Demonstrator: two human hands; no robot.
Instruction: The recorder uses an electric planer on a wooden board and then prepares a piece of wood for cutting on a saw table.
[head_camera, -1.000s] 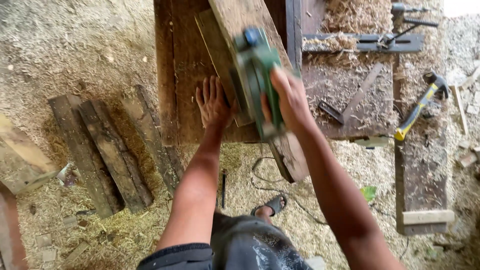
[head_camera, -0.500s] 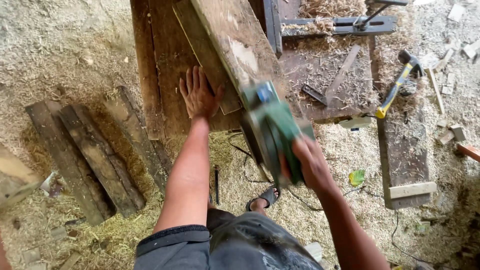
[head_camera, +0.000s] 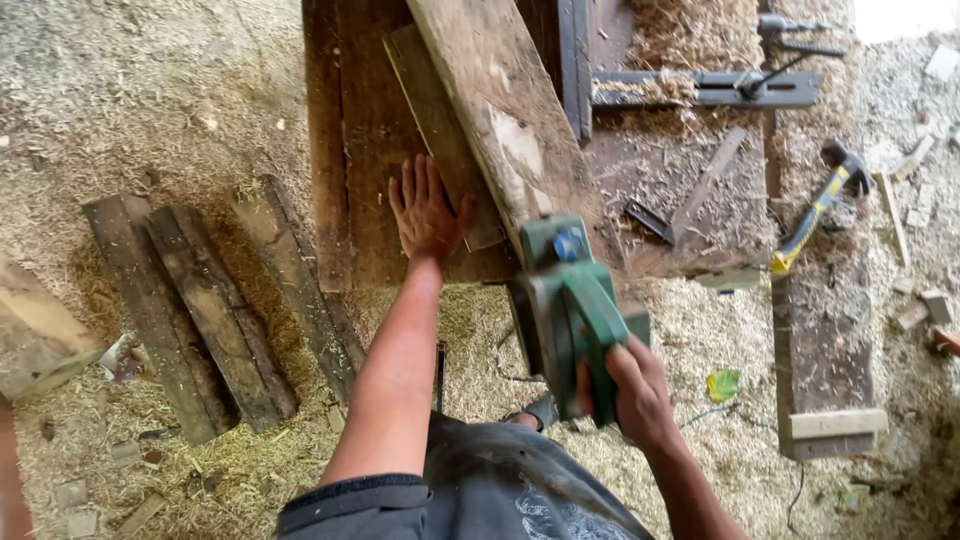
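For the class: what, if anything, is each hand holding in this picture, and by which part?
The right hand grips the green electric planer by its top handle. The left hand holds nothing; it lies flat on the boards.

Right hand grips green planer (left hand flat on plank).

The plank runs off the top edge; the planer perhaps hides its near end.

head cam | looks steeply down (near arm's reach) | 1 view only
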